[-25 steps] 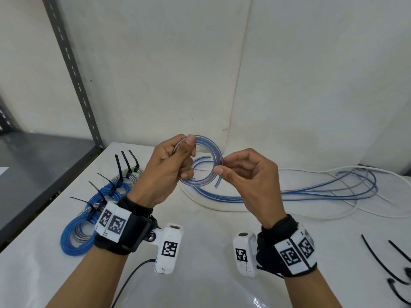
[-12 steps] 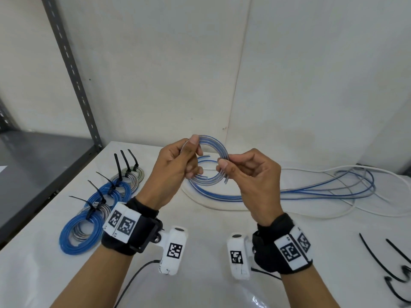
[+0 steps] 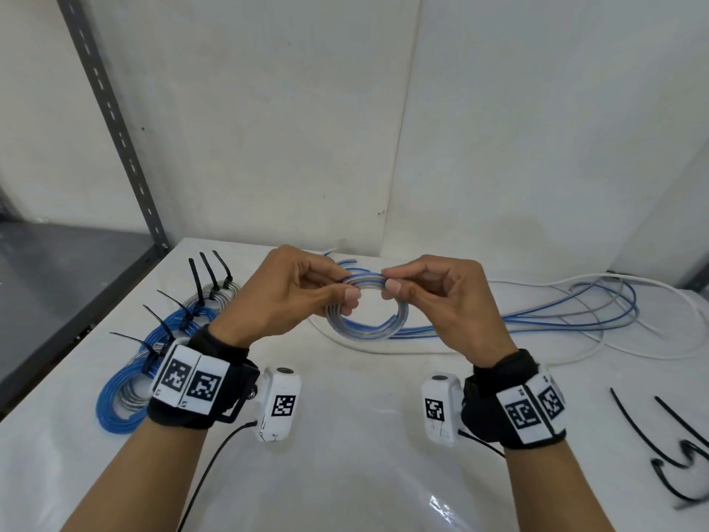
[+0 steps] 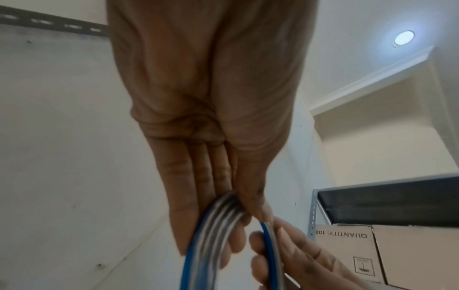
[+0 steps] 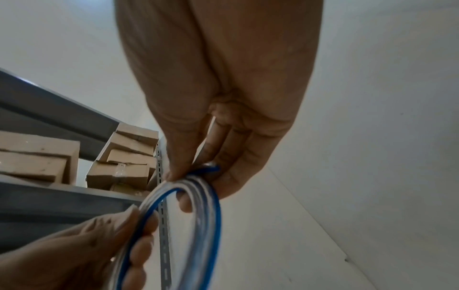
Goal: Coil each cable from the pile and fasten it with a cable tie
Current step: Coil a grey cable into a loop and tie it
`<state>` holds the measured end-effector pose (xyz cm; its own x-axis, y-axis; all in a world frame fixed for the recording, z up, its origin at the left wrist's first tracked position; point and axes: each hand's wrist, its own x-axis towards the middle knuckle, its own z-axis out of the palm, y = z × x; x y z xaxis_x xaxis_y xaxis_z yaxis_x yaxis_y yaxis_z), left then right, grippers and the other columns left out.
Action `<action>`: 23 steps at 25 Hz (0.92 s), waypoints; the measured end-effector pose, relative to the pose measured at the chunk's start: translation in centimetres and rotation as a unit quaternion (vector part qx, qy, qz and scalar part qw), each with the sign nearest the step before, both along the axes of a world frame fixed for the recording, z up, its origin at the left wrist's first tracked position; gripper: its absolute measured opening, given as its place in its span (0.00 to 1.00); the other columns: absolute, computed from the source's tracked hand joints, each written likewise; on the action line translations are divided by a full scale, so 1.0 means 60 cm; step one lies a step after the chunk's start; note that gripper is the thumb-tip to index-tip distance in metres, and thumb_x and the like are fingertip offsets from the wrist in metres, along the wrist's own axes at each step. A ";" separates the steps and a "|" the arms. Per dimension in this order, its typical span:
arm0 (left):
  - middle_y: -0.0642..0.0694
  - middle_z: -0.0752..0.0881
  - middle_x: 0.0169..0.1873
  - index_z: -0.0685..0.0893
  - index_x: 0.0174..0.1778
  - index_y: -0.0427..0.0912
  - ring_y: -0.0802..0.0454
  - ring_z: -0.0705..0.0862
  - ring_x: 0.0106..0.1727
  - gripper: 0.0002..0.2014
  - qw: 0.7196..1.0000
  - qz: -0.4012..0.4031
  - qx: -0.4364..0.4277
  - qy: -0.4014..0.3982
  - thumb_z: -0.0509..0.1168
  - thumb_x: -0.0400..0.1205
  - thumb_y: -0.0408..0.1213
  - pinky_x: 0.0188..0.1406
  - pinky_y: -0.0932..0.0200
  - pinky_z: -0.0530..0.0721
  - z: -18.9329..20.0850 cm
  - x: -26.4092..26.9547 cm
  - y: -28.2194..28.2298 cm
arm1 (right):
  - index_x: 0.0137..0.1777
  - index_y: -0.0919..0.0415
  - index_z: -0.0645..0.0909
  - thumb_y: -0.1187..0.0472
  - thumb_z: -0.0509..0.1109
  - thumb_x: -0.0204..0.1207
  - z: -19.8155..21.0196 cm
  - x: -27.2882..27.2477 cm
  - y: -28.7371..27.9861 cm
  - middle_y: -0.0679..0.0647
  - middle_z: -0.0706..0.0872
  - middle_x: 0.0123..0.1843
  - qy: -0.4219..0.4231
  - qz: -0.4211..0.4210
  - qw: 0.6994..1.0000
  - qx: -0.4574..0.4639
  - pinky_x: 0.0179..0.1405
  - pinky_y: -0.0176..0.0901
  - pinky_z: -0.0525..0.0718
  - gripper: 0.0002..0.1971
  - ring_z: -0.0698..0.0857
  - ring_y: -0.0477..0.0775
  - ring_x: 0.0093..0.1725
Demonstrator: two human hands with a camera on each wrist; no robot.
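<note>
Readable txt: only on one cardboard box (image 4: pixel 345 253), under the dark shelf (image 4: pixel 387 204) at right in the left wrist view. Says "QUANTITY" w/ "100" beside it, upside down, digits cut off at the box edge. Same box has a small printed handling symbol lower down, too blurred to tell. Wristbands (image 3: pixel 192 382) & wrist cameras (image 3: pixel 282 405) carry black-white square code markers, no letters.

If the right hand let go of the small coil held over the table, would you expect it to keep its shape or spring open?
The coil would probably spring open: no tie binds it, and a free end juts out at its lower right. Both the left hand and the right hand pinch its top, suggesting the loops resist. It looks thin and light, so one hand should carry it.
</note>
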<state>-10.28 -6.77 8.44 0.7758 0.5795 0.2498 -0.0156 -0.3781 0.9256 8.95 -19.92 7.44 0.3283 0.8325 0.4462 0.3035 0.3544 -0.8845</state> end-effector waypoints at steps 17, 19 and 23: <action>0.40 0.92 0.38 0.88 0.53 0.34 0.44 0.90 0.38 0.15 0.998 -0.042 -0.056 -0.008 0.69 0.81 0.44 0.44 0.52 0.89 -0.004 0.014 -0.008 | 0.45 0.59 0.91 0.69 0.84 0.69 0.010 -0.004 -0.010 0.52 0.95 0.44 -0.040 -0.064 0.997 -0.025 0.46 0.54 0.93 0.09 0.94 0.52 0.45; 0.38 0.92 0.38 0.89 0.51 0.35 0.41 0.92 0.36 0.14 0.998 -0.026 -0.053 -0.024 0.70 0.80 0.43 0.40 0.52 0.90 -0.004 0.018 -0.013 | 0.45 0.60 0.91 0.69 0.84 0.69 0.010 -0.003 -0.010 0.52 0.95 0.45 -0.039 -0.057 0.997 -0.025 0.45 0.55 0.93 0.09 0.94 0.54 0.44; 0.38 0.93 0.41 0.90 0.55 0.39 0.40 0.94 0.40 0.11 0.998 -0.010 -0.060 -0.022 0.73 0.79 0.39 0.40 0.53 0.91 -0.006 0.023 -0.015 | 0.46 0.59 0.91 0.67 0.84 0.70 0.008 0.002 -0.010 0.50 0.95 0.45 -0.045 -0.090 0.995 -0.005 0.45 0.58 0.93 0.07 0.94 0.54 0.43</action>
